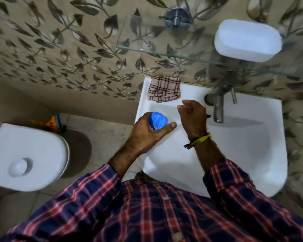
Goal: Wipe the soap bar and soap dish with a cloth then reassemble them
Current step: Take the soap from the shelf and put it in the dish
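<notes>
Soap, a rounded bright-blue bar (158, 121), sits in the left hand (148, 131), whose fingers curl round its underside while the thumb lies straight along its near edge; the hand holds it above the left rim of the white ceramic washbasin (252, 145). The right hand (192, 116) hangs over the basin just beside the soap, fingers loosely curled inward and holding nothing, a yellow thread band (198, 139) tied at its wrist. A folded pink-and-brown checked cloth (164, 89) lies on the basin's back left corner, near both hands but touching neither. The white oblong plastic soap dish (247, 40) rests on the clear glass wall shelf (147, 48) above the basin, well apart from the soap. A dull metal tap (219, 100) stands at the basin's back edge, just right of the right hand. To the left, on the floor side, is a white toilet cistern lid (26, 158) with a round push button
</notes>
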Action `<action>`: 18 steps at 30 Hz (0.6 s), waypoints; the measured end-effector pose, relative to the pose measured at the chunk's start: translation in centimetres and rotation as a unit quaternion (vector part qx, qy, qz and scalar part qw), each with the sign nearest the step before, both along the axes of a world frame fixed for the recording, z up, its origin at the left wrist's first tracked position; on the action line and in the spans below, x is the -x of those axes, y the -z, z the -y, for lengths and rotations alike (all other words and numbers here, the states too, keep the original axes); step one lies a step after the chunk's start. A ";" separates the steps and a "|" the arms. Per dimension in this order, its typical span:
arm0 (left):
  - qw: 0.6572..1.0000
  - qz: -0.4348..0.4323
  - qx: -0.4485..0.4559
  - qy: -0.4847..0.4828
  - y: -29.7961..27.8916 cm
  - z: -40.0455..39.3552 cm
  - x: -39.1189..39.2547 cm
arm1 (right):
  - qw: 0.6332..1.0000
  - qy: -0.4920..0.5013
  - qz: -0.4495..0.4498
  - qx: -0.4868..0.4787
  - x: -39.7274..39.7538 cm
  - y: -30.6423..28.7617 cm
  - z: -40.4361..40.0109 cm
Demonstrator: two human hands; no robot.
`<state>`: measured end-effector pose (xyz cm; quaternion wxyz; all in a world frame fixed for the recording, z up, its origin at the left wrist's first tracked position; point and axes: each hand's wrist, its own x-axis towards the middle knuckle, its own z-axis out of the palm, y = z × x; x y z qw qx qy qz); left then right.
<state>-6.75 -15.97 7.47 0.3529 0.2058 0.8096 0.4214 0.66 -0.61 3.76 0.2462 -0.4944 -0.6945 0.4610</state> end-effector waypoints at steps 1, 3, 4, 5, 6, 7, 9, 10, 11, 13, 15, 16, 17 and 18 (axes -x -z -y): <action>1.000 0.025 -0.010 -0.006 -0.2 -0.4 -0.4 | 1.000 0.007 -0.016 0.004 -1.0 -0.2 0.1; 0.997 0.065 -0.038 -0.004 -0.3 -1.1 -1.0 | 0.999 0.017 -0.037 -0.011 -2.9 -0.8 0.1; 0.996 0.070 -0.054 0.009 -0.3 -1.4 -1.2 | 0.999 0.021 -0.043 -0.021 -3.9 -1.3 0.2; 0.995 0.071 -0.067 0.029 -0.2 -1.6 -1.4 | 0.998 0.026 -0.046 -0.030 -4.8 -2.0 0.2; 0.994 0.073 -0.070 0.046 -0.2 -1.8 -1.7 | 0.997 0.030 -0.051 -0.043 -5.7 -2.8 0.3; 0.993 0.077 -0.069 0.052 -0.2 -2.0 -1.9 | 0.996 0.031 -0.059 -0.056 -6.4 -3.7 0.2; 0.993 0.094 -0.070 0.026 -0.4 -2.5 -2.6 | 0.993 0.028 -0.084 -0.081 -7.4 -5.3 -0.3; 0.990 0.115 -0.079 -0.006 -0.7 -2.8 -3.0 | 0.990 0.026 -0.097 -0.098 -7.7 -6.1 -0.7; 0.982 0.154 -0.098 -0.048 -1.0 -3.1 -3.4 | 0.987 0.024 -0.105 -0.116 -7.9 -7.0 -0.9; 0.943 0.270 -0.147 -0.128 -1.3 -3.3 -4.0 | 0.979 0.018 -0.110 -0.170 -8.3 -8.7 -1.3; 0.896 0.369 -0.188 -0.163 -1.6 -3.4 -4.6 | 0.966 -0.002 -0.123 -0.227 -8.5 -10.6 -1.6; 0.876 0.402 -0.206 -0.168 -1.8 -3.4 -4.9 | 0.959 -0.013 -0.134 -0.251 -8.6 -11.4 -1.7; 0.857 0.432 -0.223 -0.168 -2.1 -3.4 -5.2 | 0.951 -0.020 -0.141 -0.275 -8.6 -12.3 -1.9; 0.837 0.459 -0.245 -0.166 -2.4 -3.6 -5.5 | 0.944 -0.024 -0.144 -0.297 -8.5 -13.1 -2.2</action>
